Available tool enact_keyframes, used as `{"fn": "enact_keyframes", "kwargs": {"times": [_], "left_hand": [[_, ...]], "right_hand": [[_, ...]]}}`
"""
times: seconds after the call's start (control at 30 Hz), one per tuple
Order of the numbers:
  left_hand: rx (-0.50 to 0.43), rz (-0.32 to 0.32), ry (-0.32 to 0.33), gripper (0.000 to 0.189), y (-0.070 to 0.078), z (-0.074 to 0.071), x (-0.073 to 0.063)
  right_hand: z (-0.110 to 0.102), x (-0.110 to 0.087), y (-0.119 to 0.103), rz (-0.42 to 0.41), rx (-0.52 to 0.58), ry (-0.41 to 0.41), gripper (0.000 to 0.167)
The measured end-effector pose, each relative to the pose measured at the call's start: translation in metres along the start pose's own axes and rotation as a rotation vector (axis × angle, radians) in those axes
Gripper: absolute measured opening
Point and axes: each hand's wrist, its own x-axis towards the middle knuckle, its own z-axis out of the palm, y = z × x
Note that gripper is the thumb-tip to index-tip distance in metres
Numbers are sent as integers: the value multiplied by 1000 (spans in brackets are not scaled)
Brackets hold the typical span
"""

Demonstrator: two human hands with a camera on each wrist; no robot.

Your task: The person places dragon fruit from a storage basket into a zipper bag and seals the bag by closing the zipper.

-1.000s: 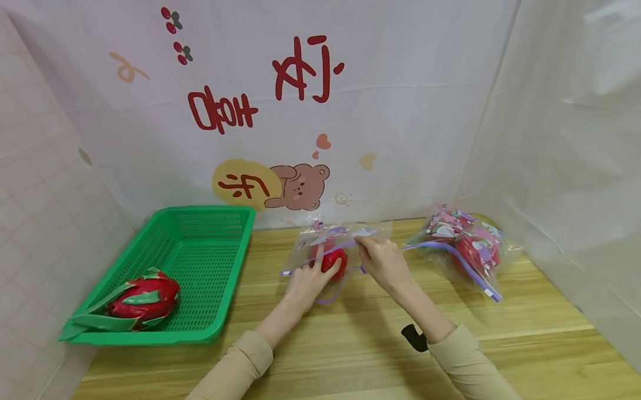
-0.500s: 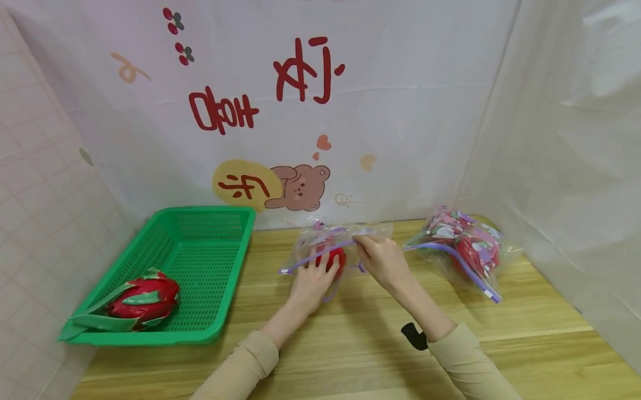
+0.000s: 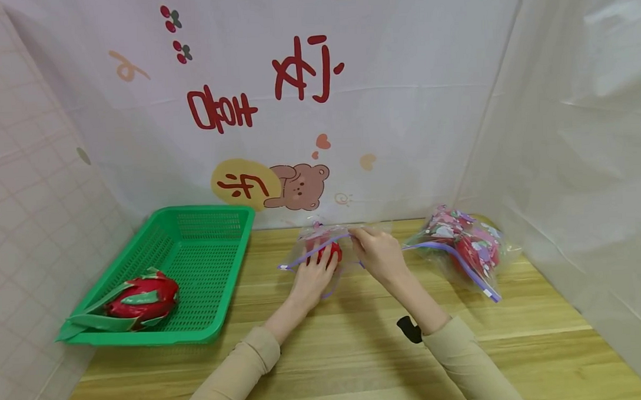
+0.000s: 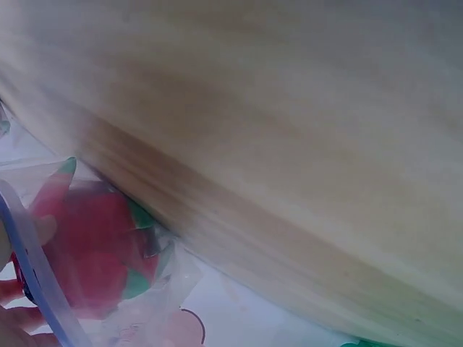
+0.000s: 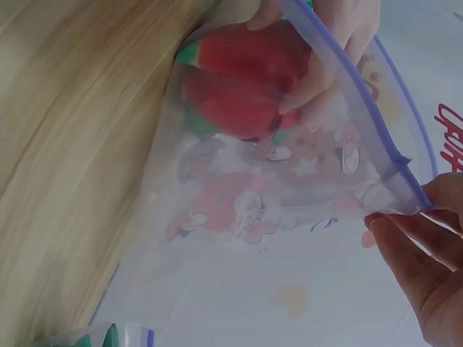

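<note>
A clear zip bag (image 5: 217, 195) with printed pictures and a purple-blue zip strip lies near the back of the table, its mouth apart. Inside is a red dragon fruit (image 5: 239, 90) with green tips; the left wrist view shows the same dragon fruit (image 4: 90, 249) through the plastic. My left hand (image 3: 311, 280) reaches into the mouth, fingers and thumb gripping the fruit. With thumb and fingertips, my right hand (image 3: 378, 254) pinches the zip edge at the bag's right corner and keeps it raised. The strip crosses over the left fingers in the head view.
To the left stands a green basket (image 3: 207, 292) with one dragon fruit (image 3: 144, 300), its long leaves over the rim. At the right lies another zip bag (image 3: 478, 247) holding red fruit. A printed white sheet (image 3: 403, 132) closes off the table's back edge.
My left hand has pushed farther into the bag, its fingers moving over the dragon fruit. My right hand has drawn the zip edge slightly left and up. Basket and other bag stay put.
</note>
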Motion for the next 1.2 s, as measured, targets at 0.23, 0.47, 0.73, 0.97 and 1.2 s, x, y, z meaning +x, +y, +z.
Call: {"fn": "enact_keyframes", "kwargs": {"times": [0.23,0.47,0.73,0.97,1.2], "left_hand": [[54,16,-23,71,-2,-2,4],[18,-4,19,49,-5,1,9],[1,-6,-25,43,-8,4,13],[7,0,-45,48,-7,5,14],[-13,2,-109,48,-5,3,18]], "right_hand": [[3,11,-8,-6,-9,4,9],[0,12,-9,-21,13,25,8],[-5,15,-12,-24,39,5,9],[0,8,-8,-25,-39,-62,17],[9,14,-11,-93,-95,-44,17]]}}
